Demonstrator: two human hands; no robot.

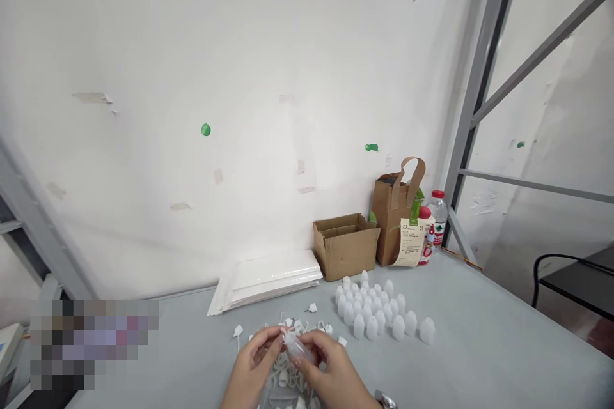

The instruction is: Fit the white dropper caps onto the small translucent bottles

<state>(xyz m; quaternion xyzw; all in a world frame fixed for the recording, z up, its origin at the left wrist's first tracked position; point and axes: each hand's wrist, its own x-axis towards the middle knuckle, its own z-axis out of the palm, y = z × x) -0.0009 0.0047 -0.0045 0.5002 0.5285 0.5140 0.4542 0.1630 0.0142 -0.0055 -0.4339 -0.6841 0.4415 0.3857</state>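
Between my two hands is a small translucent white plastic cap (298,346), tilted over the table. My right hand (330,364) wraps its fingers around the cap's body. At the cap's upper left end, my left hand (261,358) pinches a small white part that I cannot make out clearly. Below and behind the hands lies a loose pile of white cords with small white ends (283,378). To the right, several similar frosted white caps (371,310) stand upright in a cluster.
A stack of flat white packets (273,275) lies against the wall. Beside it stand an open cardboard box (348,255), a brown paper bag (386,217) with a receipt, and a red-capped bottle (437,211). Grey metal frame posts (474,115) rise at both sides of the table (480,345).
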